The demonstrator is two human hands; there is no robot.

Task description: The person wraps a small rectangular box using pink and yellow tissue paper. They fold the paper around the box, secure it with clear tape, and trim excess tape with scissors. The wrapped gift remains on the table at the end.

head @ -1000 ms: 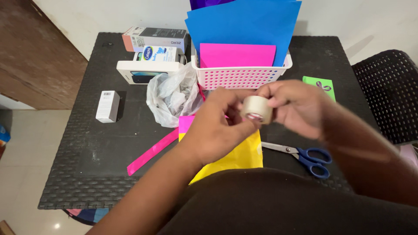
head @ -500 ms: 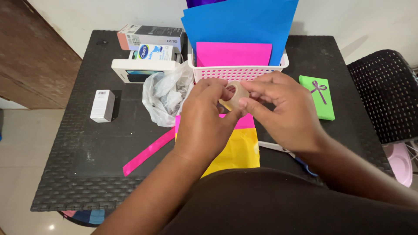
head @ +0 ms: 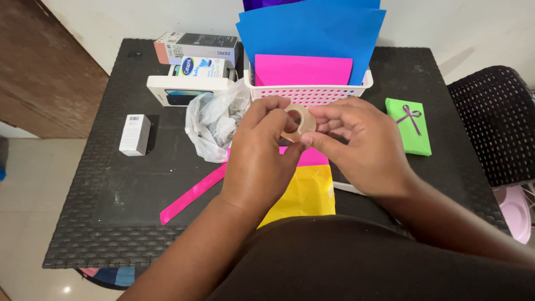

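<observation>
Dark woven surface (head: pixel 139 184) carries yellow paper (head: pixel 304 195); just above it, left hand (head: pixel 262 161) and right hand (head: pixel 356 145) both pinch the clear tape roll (head: pixel 298 122). No tape strip looks pulled free yet.

The basket (head: pixel 307 95) stands behind the paper (head: pixel 305 192), boxes (head: pixel 192 67) to its left, the gift (head: pixel 411 126) to its right.

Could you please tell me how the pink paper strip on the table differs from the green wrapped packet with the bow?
The pink paper strip is long, narrow and flat; the green packet is a broader rectangle. The strip is plain, while the packet carries a purple ribbon bow. The strip lies on a slant to the left of the hands, the packet to their right. Both rest on the black woven table, untouched.
</observation>
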